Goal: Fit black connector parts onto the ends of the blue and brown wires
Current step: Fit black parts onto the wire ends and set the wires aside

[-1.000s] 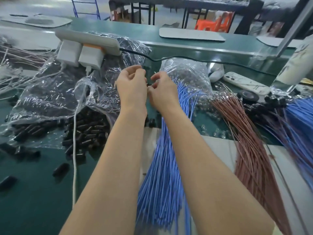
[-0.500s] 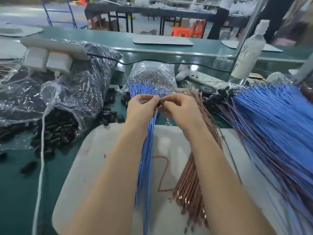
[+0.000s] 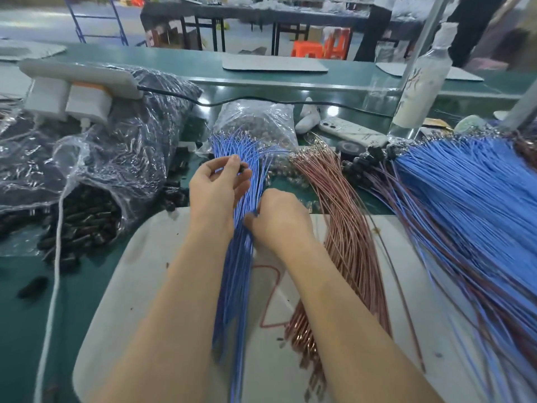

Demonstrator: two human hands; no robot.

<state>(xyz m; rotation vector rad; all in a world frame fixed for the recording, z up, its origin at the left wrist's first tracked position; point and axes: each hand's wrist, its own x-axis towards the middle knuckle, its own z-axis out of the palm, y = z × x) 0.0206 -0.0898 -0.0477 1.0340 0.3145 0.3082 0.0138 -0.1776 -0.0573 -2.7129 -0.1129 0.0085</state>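
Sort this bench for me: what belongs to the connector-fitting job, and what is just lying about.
Job: bundle of thin blue wires, pinched by the right hand; small black connector part in the left hand; bundle of thin brown wires; clear plastic bag of black connector parts.
Lying about: white phone; white plastic bottle; white power strip; black tape roll.

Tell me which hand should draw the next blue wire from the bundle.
Right, most likely. The right hand has its fingers pinched into the blue wire bundle, while the left hand is occupied, holding a black connector at its fingertips.
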